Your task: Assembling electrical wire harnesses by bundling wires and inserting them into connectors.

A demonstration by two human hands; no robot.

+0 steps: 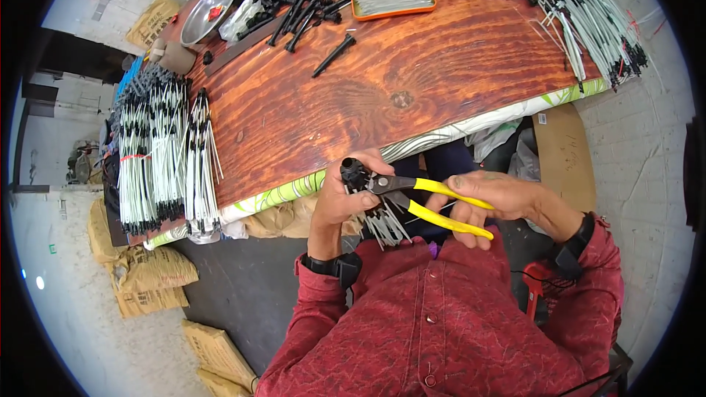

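Note:
My right hand (507,195) is closed round a pair of pliers (441,220) with yellow handles, which stand spread apart. Their dark jaws reach left to a black round plastic end piece (354,173) in my left hand (338,202). That hand's fingers wrap round the piece just off the table's near edge. Thin pale rods (390,226) show below my left hand; whether they belong to the held piece I cannot tell. A single black plastic stem (334,56) lies alone on the wooden table (323,117).
Upright bundles of pale rods with black ends (151,151) stand at the left. More pale rods (588,22) lie at the far right. Behind are piled black stems (301,0), an orange-rimmed tray (393,0) and a metal bowl (209,13). Sacks (151,272) lie on the floor.

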